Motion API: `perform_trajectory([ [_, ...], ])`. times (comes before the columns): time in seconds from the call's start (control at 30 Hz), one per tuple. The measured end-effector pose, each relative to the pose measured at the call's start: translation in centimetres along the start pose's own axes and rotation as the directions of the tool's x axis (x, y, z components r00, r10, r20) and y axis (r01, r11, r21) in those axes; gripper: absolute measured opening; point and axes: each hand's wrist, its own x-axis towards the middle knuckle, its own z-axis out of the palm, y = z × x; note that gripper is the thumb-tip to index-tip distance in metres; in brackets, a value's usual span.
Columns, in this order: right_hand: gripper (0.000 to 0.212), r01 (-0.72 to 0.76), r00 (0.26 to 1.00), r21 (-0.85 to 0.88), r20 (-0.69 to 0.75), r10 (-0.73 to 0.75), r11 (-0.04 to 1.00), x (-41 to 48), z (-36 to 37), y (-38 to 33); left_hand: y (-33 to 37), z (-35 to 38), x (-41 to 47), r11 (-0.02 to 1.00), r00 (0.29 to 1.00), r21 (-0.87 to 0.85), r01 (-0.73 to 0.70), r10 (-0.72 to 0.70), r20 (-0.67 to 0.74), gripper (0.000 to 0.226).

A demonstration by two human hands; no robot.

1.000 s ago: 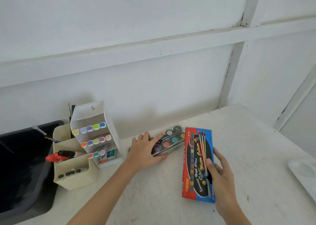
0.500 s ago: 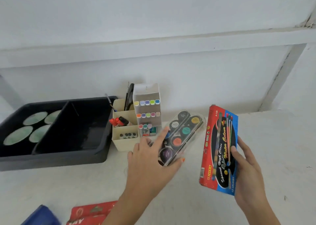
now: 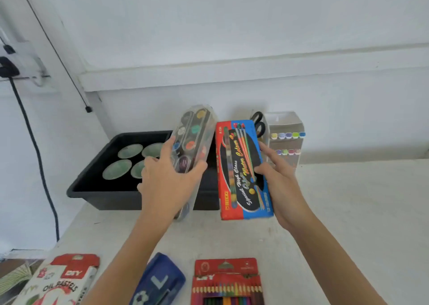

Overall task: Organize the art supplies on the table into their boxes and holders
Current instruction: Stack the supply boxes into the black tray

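Note:
My left hand [image 3: 167, 184] grips a clear plastic watercolour palette [image 3: 193, 140] with round paint pans and holds it up, tilted, in front of the black tray [image 3: 92, 184]. Its lower end is hidden behind my hand. My right hand [image 3: 276, 177] holds a red and blue watercolour box [image 3: 241, 170] upright by its right edge, beside the palette. Both are raised above the white table [image 3: 348, 211].
The black tray holds several green-stained round dishes [image 3: 117, 169]. A white marker holder [image 3: 286, 137] with scissors [image 3: 258, 124] stands against the wall. An oil pastels box [image 3: 58, 281], a blue case [image 3: 160, 281] and a coloured pencil box [image 3: 227, 281] lie at the near edge. A black cable [image 3: 34, 142] hangs at left.
Both hands lifted the palette and the box off the table and raised them. The view swung left and down, bringing the tray's left half and the near-edge boxes into sight.

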Motion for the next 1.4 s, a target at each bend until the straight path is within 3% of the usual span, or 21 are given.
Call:
perform_trajectory([
  [0.13,0.045,0.142,0.988,-0.311,-0.011,-0.153,0.94,3.9,5.5,1.7,-2.3,0.7,4.9,0.995,0.995,0.014,0.095,-0.095,0.001,0.082],
  [0.23,0.048,0.219,0.954,-0.594,-0.037,-0.298,0.774,7.8,8.3,3.4,-3.1,2.4,7.3,0.993,0.994,0.04,0.108,-0.108,0.009,0.079],
  [0.37,0.055,0.119,0.95,-0.818,-0.072,-0.305,0.563,12.4,10.4,5.0,-3.7,4.9,9.7,0.989,0.991,0.075,0.128,-0.13,0.024,0.08],
  [0.57,0.051,-0.022,0.973,-0.847,-0.14,-0.183,0.532,15.2,11.8,8.1,-5.2,8.7,11.9,0.962,0.982,0.24,0.131,-0.16,0.103,0.081],
  [0.73,0.047,-0.081,0.981,-0.858,-0.158,-0.112,0.507,16.4,11.6,10.0,-7.1,11.3,12.3,0.896,0.983,0.443,0.017,-0.095,0.155,0.079],
  [0.9,0.052,-0.104,0.985,-0.884,-0.154,-0.075,0.455,17.1,11.0,10.9,-7.6,12.8,12.7,0.887,0.955,0.459,0.048,-0.175,0.238,0.075],
  [1.1,0.046,-0.057,0.998,-0.962,-0.054,0.021,0.267,18.0,10.4,12.4,-8.4,12.8,12.7,0.843,0.902,0.533,0.068,-0.28,0.329,0.075],
  [1.27,0.047,-0.009,0.985,-0.995,0.008,0.174,0.098,18.3,10.5,12.8,-8.7,12.6,12.7,0.808,0.901,0.589,-0.019,-0.242,0.361,0.078],
  [1.4,0.051,0.0,0.97,-0.998,0.015,0.241,0.065,18.6,10.3,13.4,-8.5,12.1,12.2,0.739,0.928,0.662,-0.126,-0.148,0.342,0.079],
])
